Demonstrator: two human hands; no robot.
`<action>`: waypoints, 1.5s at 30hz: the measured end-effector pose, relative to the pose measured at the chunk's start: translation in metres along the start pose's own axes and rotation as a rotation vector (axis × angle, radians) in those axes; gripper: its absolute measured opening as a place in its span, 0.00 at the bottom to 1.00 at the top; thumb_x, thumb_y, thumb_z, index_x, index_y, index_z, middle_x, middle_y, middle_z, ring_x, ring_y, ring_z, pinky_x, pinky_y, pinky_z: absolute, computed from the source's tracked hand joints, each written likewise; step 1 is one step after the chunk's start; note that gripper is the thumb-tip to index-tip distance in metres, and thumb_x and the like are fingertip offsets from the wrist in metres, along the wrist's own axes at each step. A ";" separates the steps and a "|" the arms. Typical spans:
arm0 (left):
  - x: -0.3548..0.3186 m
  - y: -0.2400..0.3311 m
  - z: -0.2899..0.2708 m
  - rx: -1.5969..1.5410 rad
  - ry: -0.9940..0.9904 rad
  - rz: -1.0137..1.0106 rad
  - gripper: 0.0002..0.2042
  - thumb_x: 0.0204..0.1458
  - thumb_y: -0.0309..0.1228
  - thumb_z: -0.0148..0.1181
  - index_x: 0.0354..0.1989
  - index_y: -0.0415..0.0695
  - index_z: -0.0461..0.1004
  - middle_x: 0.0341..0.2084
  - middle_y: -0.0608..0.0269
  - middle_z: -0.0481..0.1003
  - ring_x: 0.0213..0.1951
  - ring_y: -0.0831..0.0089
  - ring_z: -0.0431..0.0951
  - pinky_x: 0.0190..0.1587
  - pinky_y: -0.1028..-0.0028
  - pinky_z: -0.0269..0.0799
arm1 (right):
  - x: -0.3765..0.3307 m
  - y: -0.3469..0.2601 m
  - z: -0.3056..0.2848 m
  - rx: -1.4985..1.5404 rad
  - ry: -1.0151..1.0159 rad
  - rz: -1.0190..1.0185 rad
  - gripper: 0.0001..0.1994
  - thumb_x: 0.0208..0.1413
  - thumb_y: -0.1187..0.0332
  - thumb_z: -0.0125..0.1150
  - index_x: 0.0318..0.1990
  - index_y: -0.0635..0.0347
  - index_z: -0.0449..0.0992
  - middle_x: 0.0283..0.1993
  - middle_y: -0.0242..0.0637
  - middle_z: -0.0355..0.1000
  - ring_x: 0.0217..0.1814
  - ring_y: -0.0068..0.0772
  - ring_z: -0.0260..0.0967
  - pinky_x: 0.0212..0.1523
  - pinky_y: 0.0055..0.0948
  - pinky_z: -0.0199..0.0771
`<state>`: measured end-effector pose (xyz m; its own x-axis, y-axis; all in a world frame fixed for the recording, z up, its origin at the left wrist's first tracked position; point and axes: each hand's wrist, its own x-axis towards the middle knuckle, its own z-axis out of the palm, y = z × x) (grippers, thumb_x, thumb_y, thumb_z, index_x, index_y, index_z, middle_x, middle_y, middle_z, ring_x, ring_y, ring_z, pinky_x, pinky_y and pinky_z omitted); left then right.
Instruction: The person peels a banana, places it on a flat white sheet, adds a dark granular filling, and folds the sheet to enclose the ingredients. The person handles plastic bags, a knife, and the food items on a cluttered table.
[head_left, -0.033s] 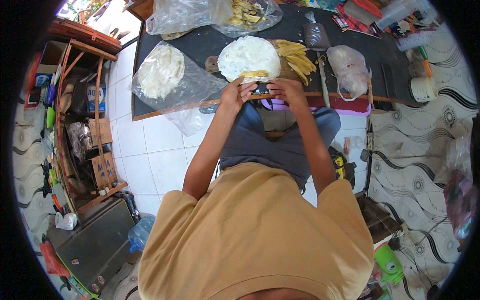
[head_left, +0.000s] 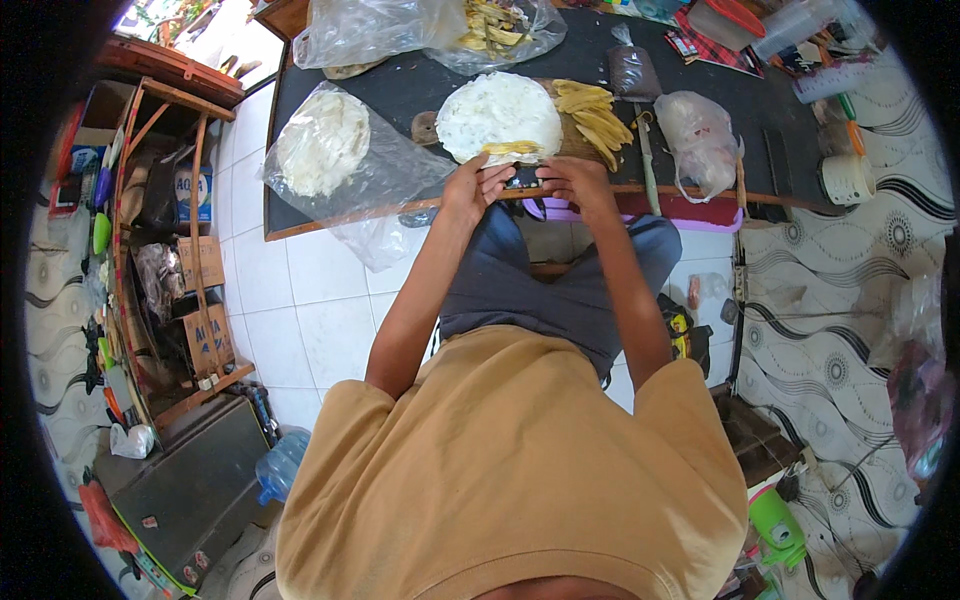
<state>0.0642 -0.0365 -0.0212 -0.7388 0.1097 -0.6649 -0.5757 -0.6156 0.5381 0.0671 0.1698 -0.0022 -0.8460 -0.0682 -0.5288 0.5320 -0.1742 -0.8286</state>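
Wrapper (head_left: pixel 500 115) round, white, flat on wooden board (head_left: pixel 590 145) | yellow strip (head_left: pixel 512 148) lies crosswise at near edge | left hand (head_left: pixel 470 185) and right hand (head_left: pixel 575 180) pinch that edge, fingers curled.

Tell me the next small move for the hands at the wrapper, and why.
Probably roll the near edge forward. Both hands, left and right, pinch the near edge of the round white wrapper on the board, and a yellow strip lies just beyond the fingertips.

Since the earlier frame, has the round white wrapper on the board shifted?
No. The round white wrapper lies at the same spot on the wooden board, beside the yellow strips. Both hands, left hand and right hand, meet at its near edge.
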 end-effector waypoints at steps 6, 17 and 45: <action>0.001 0.001 0.002 0.000 -0.022 0.000 0.19 0.63 0.35 0.50 0.53 0.28 0.63 0.43 0.42 0.76 0.35 0.68 0.81 0.24 0.81 0.76 | 0.004 0.004 -0.006 -0.045 0.027 -0.032 0.11 0.56 0.64 0.64 0.40 0.63 0.79 0.31 0.34 0.79 0.25 0.19 0.72 0.26 0.17 0.71; 0.003 -0.002 -0.002 0.027 0.012 -0.025 0.18 0.65 0.35 0.47 0.55 0.33 0.62 0.43 0.42 0.76 0.37 0.66 0.81 0.25 0.80 0.76 | 0.004 -0.013 0.004 -0.398 0.174 -0.328 0.11 0.52 0.64 0.69 0.34 0.62 0.78 0.26 0.32 0.75 0.25 0.21 0.71 0.26 0.22 0.69; -0.014 -0.014 -0.019 0.183 -0.002 -0.009 0.15 0.61 0.39 0.49 0.50 0.42 0.67 0.47 0.54 0.77 0.46 0.68 0.80 0.40 0.73 0.73 | 0.041 -0.015 0.018 -1.171 -0.067 -1.070 0.13 0.41 0.64 0.65 0.33 0.60 0.74 0.34 0.42 0.70 0.41 0.46 0.69 0.42 0.43 0.71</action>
<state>0.0889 -0.0446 -0.0294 -0.7339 0.1164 -0.6692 -0.6363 -0.4623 0.6175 0.0237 0.1521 -0.0078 -0.8149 -0.4628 0.3490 -0.5796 0.6505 -0.4908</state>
